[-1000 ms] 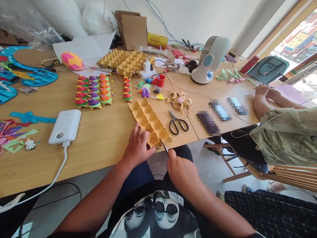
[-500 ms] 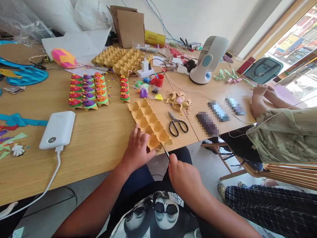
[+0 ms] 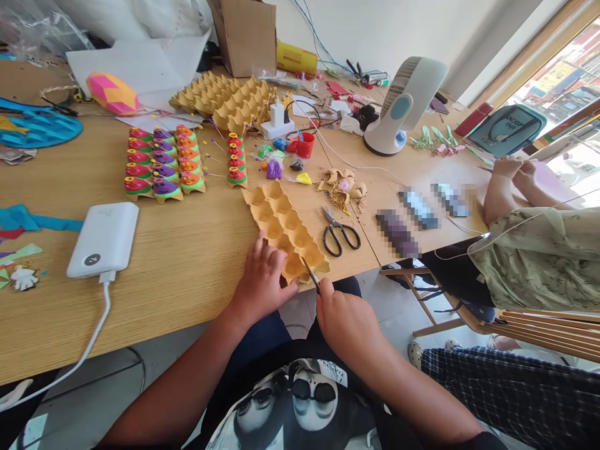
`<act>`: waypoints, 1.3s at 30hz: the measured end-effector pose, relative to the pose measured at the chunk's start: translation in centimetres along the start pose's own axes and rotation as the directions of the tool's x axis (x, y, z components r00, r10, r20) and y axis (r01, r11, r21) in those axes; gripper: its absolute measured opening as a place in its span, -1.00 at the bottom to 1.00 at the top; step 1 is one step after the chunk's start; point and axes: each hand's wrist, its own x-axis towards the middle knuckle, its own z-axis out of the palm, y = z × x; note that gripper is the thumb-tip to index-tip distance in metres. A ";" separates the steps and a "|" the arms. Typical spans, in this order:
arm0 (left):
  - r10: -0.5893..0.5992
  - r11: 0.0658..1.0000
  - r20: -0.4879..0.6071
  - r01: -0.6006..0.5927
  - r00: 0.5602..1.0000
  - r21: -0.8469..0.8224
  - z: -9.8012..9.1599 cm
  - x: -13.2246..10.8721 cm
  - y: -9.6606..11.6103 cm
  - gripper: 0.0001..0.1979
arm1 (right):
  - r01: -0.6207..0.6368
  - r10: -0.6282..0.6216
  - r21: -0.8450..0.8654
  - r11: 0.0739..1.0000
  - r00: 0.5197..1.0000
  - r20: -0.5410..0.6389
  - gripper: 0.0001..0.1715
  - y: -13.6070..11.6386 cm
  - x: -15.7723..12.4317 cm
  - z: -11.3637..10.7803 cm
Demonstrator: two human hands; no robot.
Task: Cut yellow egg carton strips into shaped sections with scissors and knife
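A tan egg-carton strip (image 3: pixel 276 215), two rows of cups wide, lies slantwise with its near end at the table's front edge. Gripping the near left side of the strip is my left hand (image 3: pixel 262 278), fingers bent over its edge and thumb at the near end. My right hand (image 3: pixel 349 319) is closed round the dark handle of a knife (image 3: pixel 312 275), mostly hidden in the fist. The knife's narrow blade points away from me, its tip at the strip's near end between the two rows. Black-handled scissors (image 3: pixel 341 234) lie to the right of the strip.
Painted egg-cup pieces (image 3: pixel 164 164) stand in rows at left, near a white power bank (image 3: pixel 105 237). Behind are more egg trays (image 3: pixel 225 100), a red cup (image 3: pixel 304 145) and a white fan (image 3: pixel 403 106). Phones (image 3: pixel 419 209) and another person's arms (image 3: pixel 506 187) are at right.
The knife tip has moved slightly farther into the strip's near end, between the rows. My left hand keeps its hold. The whole view has shifted a little.
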 end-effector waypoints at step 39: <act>-0.029 0.999 0.025 0.030 0.999 -0.036 -0.3 0.1 0.2 -0.60 | -0.003 0.002 0.007 1.000 0.997 0.079 -0.87 0.6 -1.4 0.0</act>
